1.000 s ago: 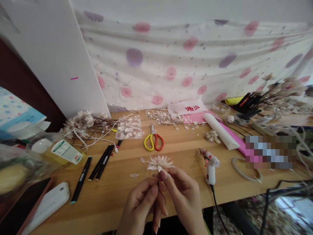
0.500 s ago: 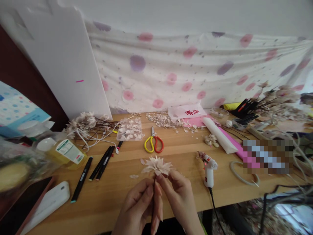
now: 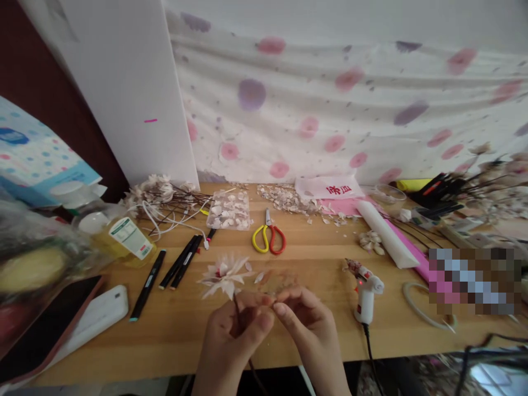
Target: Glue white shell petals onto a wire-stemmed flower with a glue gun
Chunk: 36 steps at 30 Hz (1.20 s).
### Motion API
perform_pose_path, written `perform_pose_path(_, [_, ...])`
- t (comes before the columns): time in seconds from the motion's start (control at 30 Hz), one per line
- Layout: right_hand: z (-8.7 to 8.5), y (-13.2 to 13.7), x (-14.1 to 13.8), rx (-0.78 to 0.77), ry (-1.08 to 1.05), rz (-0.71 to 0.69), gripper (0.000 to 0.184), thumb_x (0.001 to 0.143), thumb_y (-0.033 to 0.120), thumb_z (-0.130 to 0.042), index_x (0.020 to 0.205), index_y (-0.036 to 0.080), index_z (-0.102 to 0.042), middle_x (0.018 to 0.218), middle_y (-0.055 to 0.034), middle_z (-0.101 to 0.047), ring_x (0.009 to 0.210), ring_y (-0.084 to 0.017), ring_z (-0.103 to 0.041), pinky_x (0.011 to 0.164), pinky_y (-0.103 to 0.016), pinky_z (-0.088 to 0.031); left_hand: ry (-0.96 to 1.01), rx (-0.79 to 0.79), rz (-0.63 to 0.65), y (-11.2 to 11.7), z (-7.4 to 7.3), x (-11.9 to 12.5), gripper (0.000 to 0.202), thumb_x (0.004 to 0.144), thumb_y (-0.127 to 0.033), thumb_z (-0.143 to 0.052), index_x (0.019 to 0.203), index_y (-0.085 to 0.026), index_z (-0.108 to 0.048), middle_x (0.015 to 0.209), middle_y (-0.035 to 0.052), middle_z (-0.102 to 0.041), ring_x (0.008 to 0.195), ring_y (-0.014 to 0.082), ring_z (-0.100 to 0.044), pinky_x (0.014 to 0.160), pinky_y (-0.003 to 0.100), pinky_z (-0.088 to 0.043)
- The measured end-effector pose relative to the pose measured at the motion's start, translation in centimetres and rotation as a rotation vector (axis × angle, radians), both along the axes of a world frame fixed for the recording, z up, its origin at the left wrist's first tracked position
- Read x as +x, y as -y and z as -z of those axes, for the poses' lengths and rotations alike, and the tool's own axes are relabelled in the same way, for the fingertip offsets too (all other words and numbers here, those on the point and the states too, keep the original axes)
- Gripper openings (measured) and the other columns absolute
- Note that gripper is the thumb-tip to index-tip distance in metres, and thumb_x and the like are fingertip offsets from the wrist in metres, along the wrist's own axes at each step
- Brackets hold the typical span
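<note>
We are holding a white flower (image 3: 225,274) just below and left of the frame's centre, its petals spreading beyond our fingers and its dark stem (image 3: 236,309) slanting down towards the bottom edge. Our left hand (image 3: 231,338) is grasping that stem, while its thumb and forefinger are reaching across to meet our right hand (image 3: 311,324) at lower centre. The right fingers are curling inward, with thumb and forefinger close together; whether they are pinching something small, we cannot tell. By our judgement, we are doing fine fingertip work beside the flower, and the next move is calling for a steady stem and a light touch that is sparing the petals. A loose petal (image 3: 259,276) is lying on the table (image 3: 165,346) near the flower. Beyond, scissors (image 3: 269,225) are resting at the centre, and a glue gun (image 3: 365,302) is standing at right of centre, its red light glowing. Black markers (image 3: 148,286) are lying at centre left, and a bundle of white flowers (image 3: 159,190) is resting further up, left of centre.
</note>
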State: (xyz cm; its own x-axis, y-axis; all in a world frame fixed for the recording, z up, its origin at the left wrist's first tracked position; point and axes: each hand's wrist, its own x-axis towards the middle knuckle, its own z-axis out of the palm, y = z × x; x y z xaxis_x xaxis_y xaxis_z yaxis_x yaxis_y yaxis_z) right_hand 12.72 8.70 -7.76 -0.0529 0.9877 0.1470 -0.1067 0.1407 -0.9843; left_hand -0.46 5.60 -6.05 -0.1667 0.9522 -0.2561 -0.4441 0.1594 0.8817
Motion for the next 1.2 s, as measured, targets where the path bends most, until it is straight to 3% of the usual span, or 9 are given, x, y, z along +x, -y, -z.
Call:
perform_pose_path(0.13, [-0.5, 0.1, -0.5, 0.149, 0.137, 0.064, 0.011, 0.08, 0.032, -0.079, 0.076, 0.025, -0.072, 0.07, 0.0029, -0.072, 0.067, -0.012, -0.067, 0.064, -0.016, -0.053, 0.059, 0.031, -0.019, -0.1, 0.0, 0.4, 0.025, 0.062, -0.043, -0.091, 0.07, -0.022, -0.08, 0.063, -0.0015, -0.063, 0.063, 0.0107, -0.054, 0.06, 0.02, -0.042])
perform_pose_path(0.2, [-0.6, 0.0, -0.7, 0.219, 0.198, 0.097, 0.01, 0.081, 0.029, -0.079, 0.076, 0.025, -0.07, 0.069, 0.0047, -0.07, 0.065, -0.01, -0.066, 0.063, -0.014, -0.051, 0.147, 0.029, -0.029, -0.3, -0.1, 0.4, 0.022, 0.062, -0.038, -0.092, 0.064, -0.022, -0.077, 0.064, -0.0011, -0.066, 0.065, 0.0117, -0.057, 0.064, 0.021, -0.044])
perform_pose_path(0.37, [-0.2, -0.2, -1.2, 0.251, 0.2, 0.076, 0.014, 0.082, 0.03, -0.078, 0.074, 0.025, -0.067, 0.067, 0.0057, -0.067, 0.063, -0.01, -0.064, 0.062, -0.014, -0.051, 0.432, -0.03, -0.025, -0.8, 0.2, 0.4, 0.027, 0.054, -0.03, -0.096, 0.055, -0.02, -0.071, 0.053, -0.005, -0.057, 0.05, 0.0062, -0.044, 0.049, 0.017, -0.035])
perform_pose_path(0.47, [0.2, -0.2, -1.4, 0.232, 0.16, 0.067, 0.013, 0.083, 0.028, -0.078, 0.075, 0.025, -0.068, 0.068, 0.0059, -0.068, 0.063, -0.01, -0.064, 0.062, -0.015, -0.051, 0.528, -0.082, -0.011, -0.9, 0.5, 0.6, 0.029, 0.055, -0.031, -0.096, 0.055, -0.019, -0.069, 0.053, -0.0066, -0.051, 0.045, 0.0035, -0.033, 0.043, 0.016, -0.024])
perform_pose_path(0.53, [0.4, -0.1, -1.4, 0.222, 0.144, 0.058, 0.012, 0.083, 0.025, -0.077, 0.076, 0.025, -0.068, 0.068, 0.0059, -0.068, 0.063, -0.01, -0.065, 0.062, -0.015, -0.052, 0.565, -0.119, -0.005, -1.0, 0.8, 0.7, 0.031, 0.055, -0.032, -0.096, 0.056, -0.019, -0.068, 0.055, -0.0066, -0.05, 0.045, 0.0033, -0.031, 0.043, 0.016, -0.024])
perform_pose_path(0.8, [1.0, 0.2, -0.8, 0.152, 0.139, -0.009, 0.011, 0.083, 0.022, -0.077, 0.075, 0.024, -0.07, 0.069, 0.003, -0.07, 0.066, -0.013, -0.066, 0.066, -0.019, -0.053, 0.576, -0.159, -0.016, -1.0, 1.1, 1.0, 0.042, 0.047, -0.035, -0.099, 0.052, -0.018, -0.06, 0.054, -0.0057, -0.048, 0.047, 0.0045, -0.033, 0.045, 0.016, -0.028])
perform_pose_path(1.0, [1.6, 0.5, 0.0, 0.057, 0.112, -0.002, 0.009, 0.081, 0.025, -0.078, 0.077, 0.025, -0.071, 0.069, 0.004, -0.071, 0.064, -0.011, -0.066, 0.061, -0.015, -0.053, 0.551, -0.102, 0.008, -1.2, 1.3, 0.5, 0.049, 0.058, -0.041, -0.094, 0.053, -0.017, -0.051, 0.051, -0.0109, -0.032, 0.045, 0.0034, -0.013, 0.04, 0.016, -0.018])
perform_pose_path(1.2, [1.7, 0.3, 0.4, 0.042, 0.113, -0.016, 0.01, 0.082, 0.027, -0.077, 0.076, 0.025, -0.07, 0.069, 0.004, -0.069, 0.066, -0.011, -0.065, 0.064, -0.017, -0.053, 0.406, -0.091, -0.013, -1.5, 1.3, 0.2, 0.04, 0.049, -0.039, -0.097, 0.055, -0.018, -0.063, 0.056, -0.008, -0.046, 0.042, 0.0023, -0.026, 0.039, 0.017, -0.017])
